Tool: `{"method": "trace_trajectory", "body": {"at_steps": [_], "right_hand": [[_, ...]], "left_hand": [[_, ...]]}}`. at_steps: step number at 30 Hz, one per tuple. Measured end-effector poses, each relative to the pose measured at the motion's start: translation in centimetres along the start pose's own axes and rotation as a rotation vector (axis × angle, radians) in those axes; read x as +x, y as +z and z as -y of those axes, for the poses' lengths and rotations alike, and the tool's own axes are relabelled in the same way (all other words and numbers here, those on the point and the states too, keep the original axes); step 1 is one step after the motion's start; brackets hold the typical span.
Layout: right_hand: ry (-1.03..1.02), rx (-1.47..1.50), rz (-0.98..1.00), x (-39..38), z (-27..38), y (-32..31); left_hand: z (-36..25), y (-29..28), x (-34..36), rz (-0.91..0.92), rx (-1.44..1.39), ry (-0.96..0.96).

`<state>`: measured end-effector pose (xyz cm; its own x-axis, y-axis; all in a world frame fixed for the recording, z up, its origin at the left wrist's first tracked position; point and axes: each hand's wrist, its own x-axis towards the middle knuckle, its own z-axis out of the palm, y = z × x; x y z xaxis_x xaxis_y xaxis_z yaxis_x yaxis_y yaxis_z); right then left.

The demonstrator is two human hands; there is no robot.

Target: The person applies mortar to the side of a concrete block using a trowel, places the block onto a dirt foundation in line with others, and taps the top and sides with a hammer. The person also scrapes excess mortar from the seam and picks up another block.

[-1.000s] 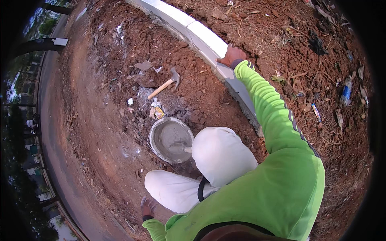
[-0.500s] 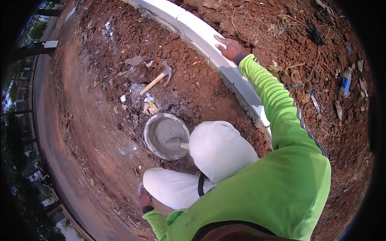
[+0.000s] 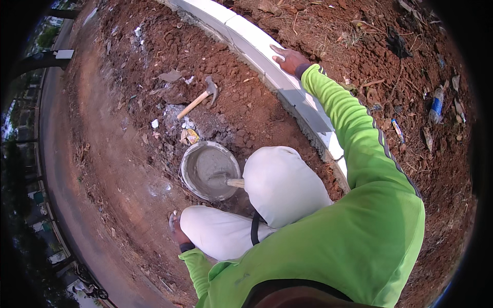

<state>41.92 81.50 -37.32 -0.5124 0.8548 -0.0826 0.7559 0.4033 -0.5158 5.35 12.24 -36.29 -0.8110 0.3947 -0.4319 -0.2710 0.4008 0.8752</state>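
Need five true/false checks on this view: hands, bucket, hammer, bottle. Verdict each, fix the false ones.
1. The right hand is on the long, pale concrete kerb. True.
2. The left hand is inside the round, grey-smeared bucket. False: it is beside the white-trousered left leg.
3. A wooden-handled tool sits in the bucket's grey, wet-looking mix. True.
4. The claw hammer with the pale wooden handle leans against the kerb. False: it lies on reddish-brown soil, apart from the kerb.
5. A clear plastic bottle with a blue band lies to the right of the kerb. True.
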Motion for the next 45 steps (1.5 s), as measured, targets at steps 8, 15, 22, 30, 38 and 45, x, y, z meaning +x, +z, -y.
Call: {"method": "trace_trajectory", "body": {"at_steps": [8,15,22,30,38,45], "right_hand": [[0.015,-0.041,0.060,1.4,-0.7,-0.6],[-0.040,-0.419,-0.173,-0.9,9.9,-1.4],[-0.201,0.143,0.449,4.8,21.6,17.3],[-0.444,-0.339,0.419,6.2,27.4,26.0],[0.277,1.069,0.392,5.2,24.0,21.2],[-0.119,1.274,0.121,-13.2,15.0,-2.4]], "left_hand": [[1.9,-0.7,2.5,-0.015,0.307,0.274],[1.3,0.1,-4.6,-0.147,-0.183,0.201],[-1.0,-1.3,-11.0,-0.310,0.041,0.238],[-0.7,-4.8,-19.1,-0.398,0.681,0.535],[-4.8,-2.1,-10.9,-0.329,0.419,0.377],[-16.2,14.2,2.6,0.150,0.424,0.579]]}}
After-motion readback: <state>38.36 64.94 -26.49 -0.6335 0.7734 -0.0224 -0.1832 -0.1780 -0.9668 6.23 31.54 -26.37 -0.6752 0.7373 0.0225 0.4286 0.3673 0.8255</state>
